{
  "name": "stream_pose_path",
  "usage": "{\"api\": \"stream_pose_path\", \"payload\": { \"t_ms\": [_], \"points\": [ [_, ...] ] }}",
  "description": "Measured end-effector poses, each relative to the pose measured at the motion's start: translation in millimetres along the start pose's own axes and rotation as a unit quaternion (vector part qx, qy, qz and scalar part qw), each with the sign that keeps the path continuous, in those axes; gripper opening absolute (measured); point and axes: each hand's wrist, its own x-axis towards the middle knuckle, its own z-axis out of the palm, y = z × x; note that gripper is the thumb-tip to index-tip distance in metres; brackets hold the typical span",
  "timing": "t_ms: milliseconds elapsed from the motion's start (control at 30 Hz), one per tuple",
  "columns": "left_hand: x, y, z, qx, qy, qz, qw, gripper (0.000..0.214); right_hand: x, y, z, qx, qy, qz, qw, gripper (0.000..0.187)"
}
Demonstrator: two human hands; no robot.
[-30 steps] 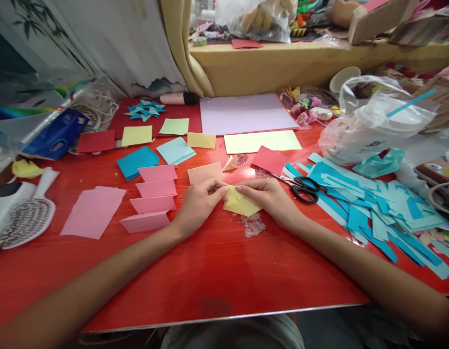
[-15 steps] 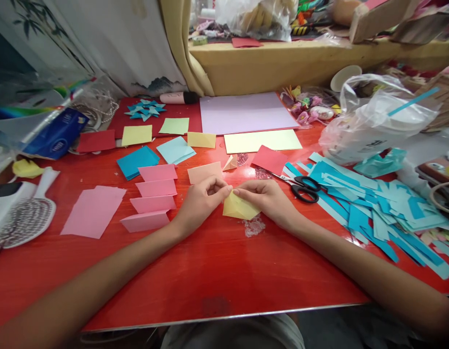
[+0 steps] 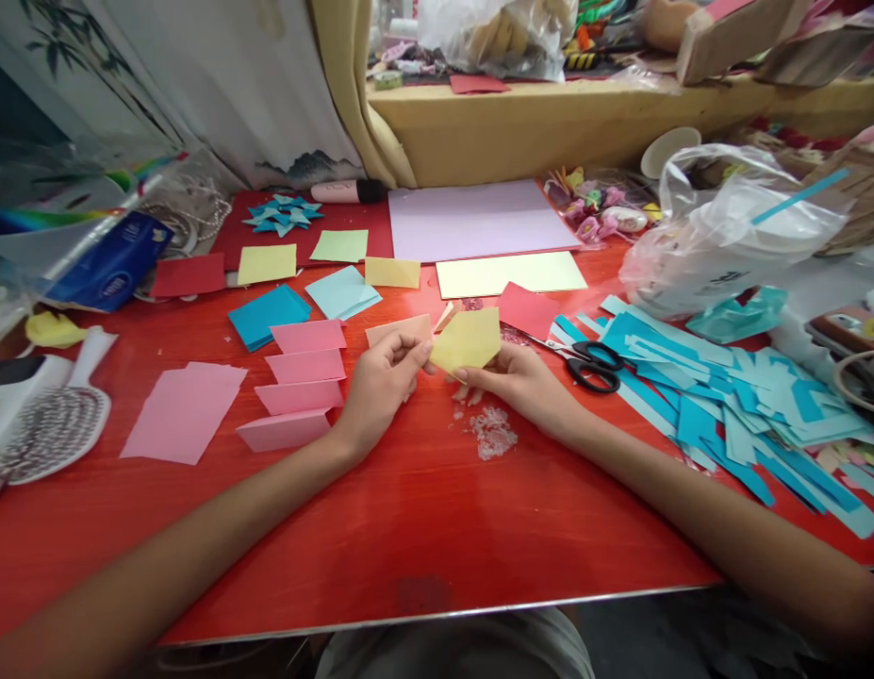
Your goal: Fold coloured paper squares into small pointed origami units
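Observation:
A folded yellow paper [image 3: 469, 339] is held up off the red table [image 3: 408, 528] between both my hands. My left hand [image 3: 381, 381] pinches its left edge with thumb and fingers closed. My right hand [image 3: 521, 382] grips its lower right side from beneath. A small patch of clear glittery scrap [image 3: 491, 432] lies on the table just below the paper. Black-handled scissors [image 3: 585, 363] lie right of my right hand.
Folded pink papers [image 3: 299, 382] and a pink sheet [image 3: 183, 411] lie to the left. Blue, yellow, green and red squares sit behind them, with a lilac sheet [image 3: 479, 219]. Cut blue strips [image 3: 726, 405] and a plastic bag [image 3: 733, 226] crowd the right. A hairbrush [image 3: 51, 429] lies far left.
The yellow paper, flat on the table a second ago, has been lifted and turned upright between both hands, uncovering the glittery scrap beneath.

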Motion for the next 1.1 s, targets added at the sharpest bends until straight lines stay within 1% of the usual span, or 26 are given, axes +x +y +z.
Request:
{"api": "stream_pose_path", "payload": {
  "t_ms": [67,133,233,333,400,533,700,900,1100],
  "points": [
    [-1.2,1.9,0.8,0.009,-0.010,0.010,1.000,0.020,1.1,-0.6,-3.0,-0.013,-0.001,0.004,1.000,0.023],
    [-2.6,3.9,1.5,-0.001,-0.017,0.028,0.999,0.017,2.5,-1.4,-7.2,-0.011,-0.018,0.003,1.000,0.022],
    [-4.7,6.5,1.8,-0.001,-0.039,0.049,0.998,0.025,3.9,-3.5,-12.1,-0.013,-0.040,0.009,0.999,0.019],
    [-6.1,7.7,1.2,0.030,-0.060,0.048,0.997,0.021,3.5,-5.2,-12.5,0.004,-0.028,0.004,1.000,0.020],
    [-6.2,7.9,0.7,0.041,-0.061,0.042,0.996,0.019,2.7,-5.6,-10.8,0.030,-0.031,0.005,0.999,0.021],
    [-5.1,7.6,0.5,0.048,-0.055,0.035,0.997,0.015,1.6,-4.7,-7.5,0.067,-0.047,0.033,0.996,0.030],
    [-4.8,6.6,0.6,0.054,-0.048,0.032,0.997,0.014,2.3,-2.5,-6.4,0.086,-0.053,0.036,0.994,0.026],
    [-6.4,5.0,0.8,0.083,-0.048,0.048,0.994,0.015,2.4,-3.8,-5.6,0.071,-0.066,0.052,0.994,0.027],
    [-7.9,3.0,1.1,0.116,-0.049,0.078,0.989,0.013,1.8,-3.3,-5.8,0.043,-0.083,0.047,0.994,0.029]
  ]
}}
